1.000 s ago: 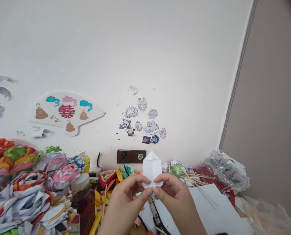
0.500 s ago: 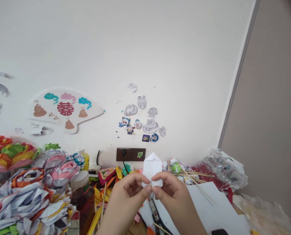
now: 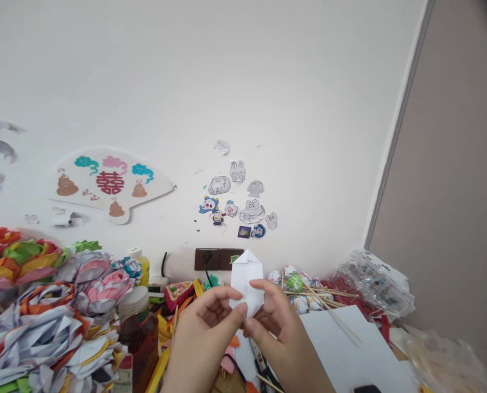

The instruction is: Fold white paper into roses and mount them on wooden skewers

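While the folded white paper (image 3: pixel 246 281) was up in the lower middle of the frame, both hands had a grip on it. The left hand (image 3: pixel 208 330) pinched its lower left edge between thumb and index finger, other fingers curled in behind. The right hand (image 3: pixel 282 327) was curled a bit looser, index fingertip against the front and thumb down by the bottom point; couldn't tell what its hidden fingers were doing. The top already had a pointed fold, so I'd call this shaping or creasing the lower end. To my eye, the next move called for a steady left pinch while the right pressed the crease flat, edges kept even. Below right lay a big white sheet (image 3: pixel 343 344) with thin wooden sticks (image 3: pixel 336 314) reaching over it, and paper flowers (image 3: pixel 47 322) crowded the lower left.
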Tool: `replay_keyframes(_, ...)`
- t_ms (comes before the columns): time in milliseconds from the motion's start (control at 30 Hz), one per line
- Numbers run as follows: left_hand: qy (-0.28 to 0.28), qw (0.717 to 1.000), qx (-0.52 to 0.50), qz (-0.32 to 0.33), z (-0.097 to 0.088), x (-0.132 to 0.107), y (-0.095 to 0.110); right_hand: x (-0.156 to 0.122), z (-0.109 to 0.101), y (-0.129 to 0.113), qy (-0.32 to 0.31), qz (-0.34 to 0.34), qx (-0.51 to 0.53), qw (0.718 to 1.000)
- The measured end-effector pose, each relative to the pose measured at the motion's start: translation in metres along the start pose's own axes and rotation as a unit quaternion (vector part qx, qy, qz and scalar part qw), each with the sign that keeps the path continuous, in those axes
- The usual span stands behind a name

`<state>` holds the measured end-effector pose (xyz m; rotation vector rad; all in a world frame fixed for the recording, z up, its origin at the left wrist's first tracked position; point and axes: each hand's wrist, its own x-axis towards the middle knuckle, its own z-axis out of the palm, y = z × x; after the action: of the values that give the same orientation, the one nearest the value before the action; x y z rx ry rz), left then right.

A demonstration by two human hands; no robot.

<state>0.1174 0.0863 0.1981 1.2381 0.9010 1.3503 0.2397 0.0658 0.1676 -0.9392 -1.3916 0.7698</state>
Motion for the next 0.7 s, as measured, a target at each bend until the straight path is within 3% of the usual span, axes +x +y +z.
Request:
replay_keyframes(300,-0.029,0.999,-0.012,0.017,0.001,0.001,-0.005,0.001,0.003,-0.002,0.008,0.015,0.053,0.998)
replay_keyframes(400,-0.054,0.998,-0.007,0.023,-0.001,0.001,-0.002,0.0,0.004,-0.005,0.006,0.022,0.036,0.999)
replay_keyframes(600,-0.047,0.999,-0.007,0.011,-0.004,-0.001,0.006,0.001,0.006,-0.008,-0.03,0.017,0.06,0.998)
replay_keyframes(700,-0.061,0.998,-0.02,0.01,-0.004,-0.001,0.007,0.0,0.006,-0.007,-0.01,0.018,0.062,0.998)
